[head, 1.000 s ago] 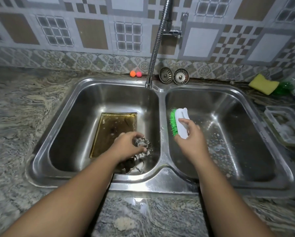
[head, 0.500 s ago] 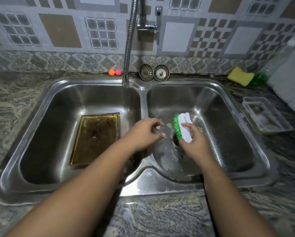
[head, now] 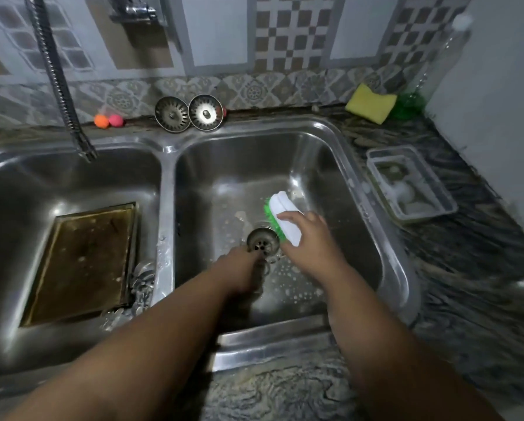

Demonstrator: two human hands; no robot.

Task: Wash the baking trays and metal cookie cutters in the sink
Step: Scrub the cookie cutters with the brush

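A dirty brown baking tray (head: 84, 262) lies flat in the left basin of the steel double sink (head: 166, 189). Several metal cookie cutters (head: 142, 284) are heaped by its right edge. My left hand (head: 242, 271) reaches down into the right basin just in front of the drain (head: 262, 240), fingers curled round a small metal cookie cutter (head: 266, 267) that is mostly hidden and blurred. My right hand (head: 309, 241) grips a white scrub brush with green bristles (head: 285, 208) right of the drain, bristles facing left.
A flexible tap hose (head: 60, 83) hangs over the left basin. Two drain strainers (head: 172, 114) and two small balls (head: 108, 120) sit on the back ledge. On the right counter are a yellow sponge (head: 371, 103), a clear bottle (head: 436, 65) and a clear plastic container (head: 411, 183).
My left hand lifted a cookie cutter from the pile in the left basin and carried it over the divider into the right basin. The brush hand moved right and lower, toward the drain.
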